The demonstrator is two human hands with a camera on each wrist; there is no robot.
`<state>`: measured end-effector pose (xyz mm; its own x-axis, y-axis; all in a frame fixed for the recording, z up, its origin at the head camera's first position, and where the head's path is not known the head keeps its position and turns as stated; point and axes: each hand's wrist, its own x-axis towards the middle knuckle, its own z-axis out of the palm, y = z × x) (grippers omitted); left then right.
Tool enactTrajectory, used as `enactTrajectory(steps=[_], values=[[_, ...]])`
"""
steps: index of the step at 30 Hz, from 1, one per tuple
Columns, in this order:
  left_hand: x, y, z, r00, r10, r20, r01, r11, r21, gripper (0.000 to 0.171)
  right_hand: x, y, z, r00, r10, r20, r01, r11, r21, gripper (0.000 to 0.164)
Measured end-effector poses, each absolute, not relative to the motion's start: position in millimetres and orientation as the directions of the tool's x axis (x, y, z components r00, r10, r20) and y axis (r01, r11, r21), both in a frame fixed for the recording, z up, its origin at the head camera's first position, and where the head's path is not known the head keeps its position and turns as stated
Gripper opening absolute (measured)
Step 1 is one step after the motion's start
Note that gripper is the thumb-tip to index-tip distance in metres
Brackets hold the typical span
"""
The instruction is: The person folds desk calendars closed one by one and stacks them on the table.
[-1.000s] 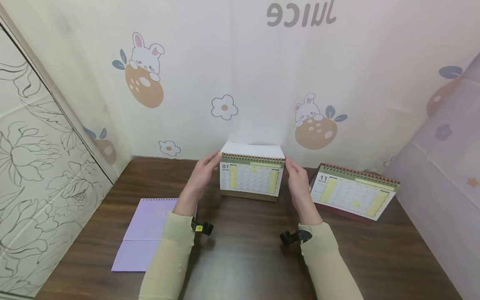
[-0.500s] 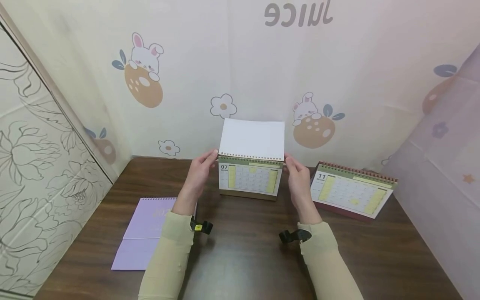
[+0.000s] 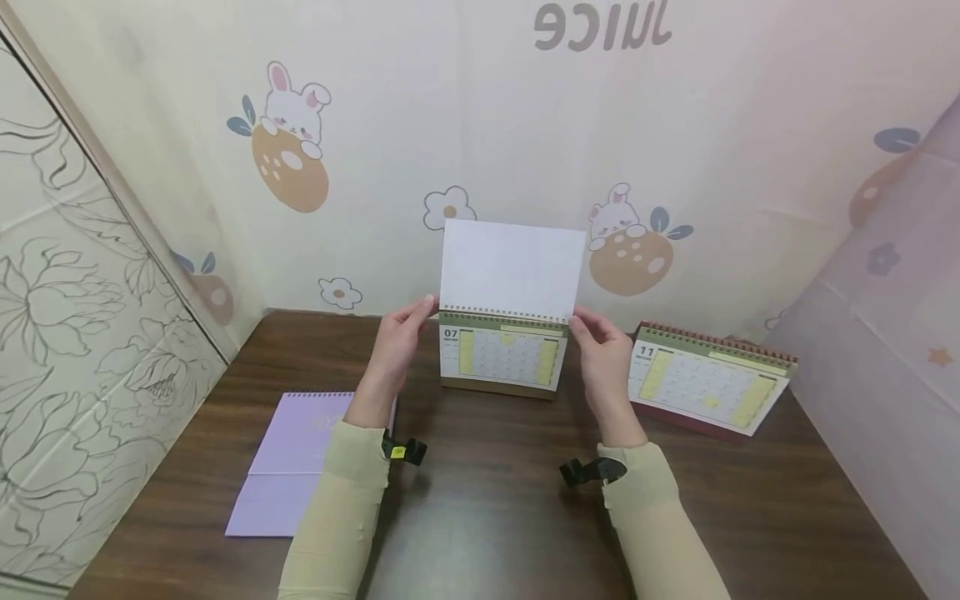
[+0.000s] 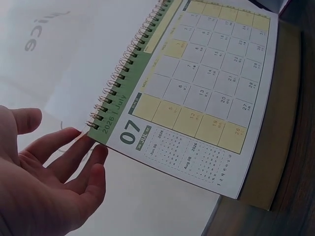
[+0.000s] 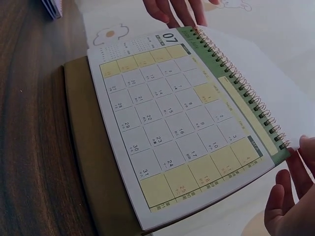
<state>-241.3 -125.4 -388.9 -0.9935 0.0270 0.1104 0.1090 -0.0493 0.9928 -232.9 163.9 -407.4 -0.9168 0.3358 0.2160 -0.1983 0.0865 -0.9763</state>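
A spiral-bound desk calendar [image 3: 508, 354] stands near the back of the table, showing its July page in all views. Above its rings a white blank-backed page [image 3: 513, 267] stands raised, leaning toward the wall. At the calendar's top left corner is my left hand [image 3: 397, 346]; its fingertips touch the end of the binding, and its thumb [image 4: 27, 119] stays apart in the left wrist view. My right hand [image 3: 606, 362] is at the opposite top corner, its thumb and finger pinching the white page's lower right corner by the rings [image 5: 241, 88].
A second desk calendar [image 3: 708, 383], open at 11, stands to the right. A lilac spiral-bound calendar [image 3: 281, 467] lies flat at the left, partly under my left forearm. Behind the dark wooden table [image 3: 487, 508] hangs a printed curtain [image 3: 517, 108].
The white page has swung up from behind the calendar's top and now stands taller, tilted to the right. My right hand has turned slightly at the corner; the left has barely moved.
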Motion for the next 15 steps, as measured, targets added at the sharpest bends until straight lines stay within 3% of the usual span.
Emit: enactTrajectory(steps=[8,15], values=[[-244.9,-125.3,-388.3,-0.996,-0.017,0.086,0.086,0.033,0.996,0.048,-235.4,168.9,-405.3,-0.937,0.298,0.180,-0.176,0.040,-0.984,0.028],[-244.2,-127.0,-392.3,-0.992,-0.055,0.117,0.113,0.070,0.991,0.037,-235.8,172.1,-405.9,-0.951,0.233,0.203,-0.195,0.060,-0.979,0.025]])
